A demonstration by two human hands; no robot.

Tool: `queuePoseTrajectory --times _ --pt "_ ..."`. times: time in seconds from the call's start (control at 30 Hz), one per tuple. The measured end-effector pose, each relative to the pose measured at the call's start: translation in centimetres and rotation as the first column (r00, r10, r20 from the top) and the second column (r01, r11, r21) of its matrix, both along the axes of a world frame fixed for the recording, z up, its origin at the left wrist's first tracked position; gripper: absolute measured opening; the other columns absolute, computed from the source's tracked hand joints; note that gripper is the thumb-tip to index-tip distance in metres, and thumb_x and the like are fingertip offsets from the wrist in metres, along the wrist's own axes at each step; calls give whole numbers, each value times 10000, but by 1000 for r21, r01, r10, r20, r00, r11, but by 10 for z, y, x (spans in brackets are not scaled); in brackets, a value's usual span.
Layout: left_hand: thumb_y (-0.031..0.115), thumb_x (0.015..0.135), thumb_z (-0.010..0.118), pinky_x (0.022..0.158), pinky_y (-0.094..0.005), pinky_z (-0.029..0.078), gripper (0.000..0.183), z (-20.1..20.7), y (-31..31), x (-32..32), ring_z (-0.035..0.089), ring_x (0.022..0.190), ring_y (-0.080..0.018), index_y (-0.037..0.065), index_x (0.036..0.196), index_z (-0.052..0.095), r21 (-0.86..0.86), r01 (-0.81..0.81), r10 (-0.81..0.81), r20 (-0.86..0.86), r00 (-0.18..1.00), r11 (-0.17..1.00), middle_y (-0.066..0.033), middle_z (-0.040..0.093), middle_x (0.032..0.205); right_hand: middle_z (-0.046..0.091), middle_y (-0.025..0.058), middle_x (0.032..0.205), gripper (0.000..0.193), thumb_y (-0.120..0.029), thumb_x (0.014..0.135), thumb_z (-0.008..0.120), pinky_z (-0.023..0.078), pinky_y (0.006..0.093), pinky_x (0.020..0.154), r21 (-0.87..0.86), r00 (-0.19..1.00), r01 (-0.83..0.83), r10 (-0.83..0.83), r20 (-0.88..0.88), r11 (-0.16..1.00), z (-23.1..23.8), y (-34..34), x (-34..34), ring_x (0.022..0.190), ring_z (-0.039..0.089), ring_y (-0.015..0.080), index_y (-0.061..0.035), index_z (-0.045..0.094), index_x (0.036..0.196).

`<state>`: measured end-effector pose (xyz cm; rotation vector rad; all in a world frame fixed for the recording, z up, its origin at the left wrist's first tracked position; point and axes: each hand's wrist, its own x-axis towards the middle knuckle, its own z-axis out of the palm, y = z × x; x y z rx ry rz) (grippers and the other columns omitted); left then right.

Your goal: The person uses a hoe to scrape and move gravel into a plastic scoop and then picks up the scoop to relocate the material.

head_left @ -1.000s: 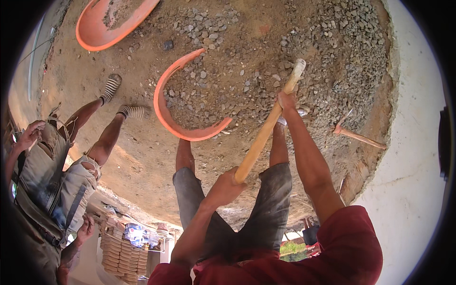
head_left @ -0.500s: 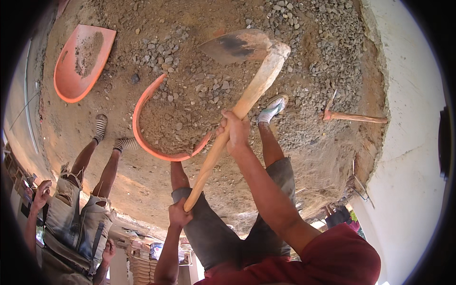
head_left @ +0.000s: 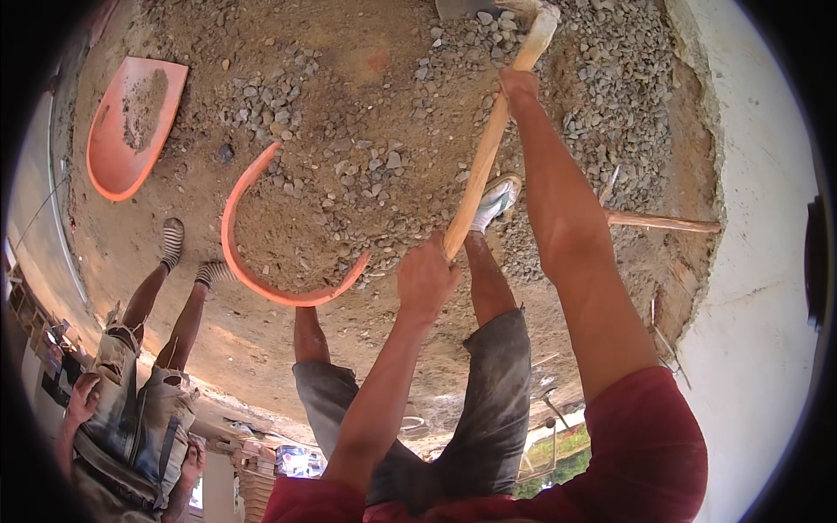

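Note:
I hold a hoe [head_left: 485, 166] with a long pale wooden handle, stretched out ahead of me. My left hand [head_left: 427, 277] is closed round the handle's near end. Farther up, my right hand [head_left: 520, 87] grips it just below the head. The dark metal blade [head_left: 462, 9] is partly cut off by the top of the picture, over a patch of grey gravel [head_left: 497, 33]. An orange scoop-shaped pan [head_left: 229, 228] rests at my feet, its curved rim around soil and stones.
A second orange pan [head_left: 112, 166] with dirt stuck in it lies at far left. Another person [head_left: 131, 410] stands at left in striped socks. On the right, another wooden-handled tool [head_left: 667, 220] lies on the ground near a pale wall [head_left: 758, 261].
The hoe has moved forward and right, its blade now at the picture's top edge. Both hands moved forward with it, and my right hand is now closer to the head.

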<state>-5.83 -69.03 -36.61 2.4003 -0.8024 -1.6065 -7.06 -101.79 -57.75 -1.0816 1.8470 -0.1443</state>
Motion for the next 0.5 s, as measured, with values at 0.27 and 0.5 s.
queuePoseTrajectory --times 0.27,0.5 --pt "110 729 739 591 -446 561 316 99 191 96 713 687 -335 71 1013 608 122 308 -327 193 925 943 -138 673 691 469 54 640 144 -185 953 516 479 362 480 429 895 346 -431 116 834 22 258 -4 501 471 194 -59 496 886" --pt "123 680 692 598 -483 544 205 156 482 137 681 645 -354 124 852 581 340 250 -319 166 933 907 -119 679 717 555 97 813 416 -14 931 561 499 341 448 399 846 448 -523 99 800 127 554 44 509 546 181 -74 368 1295"
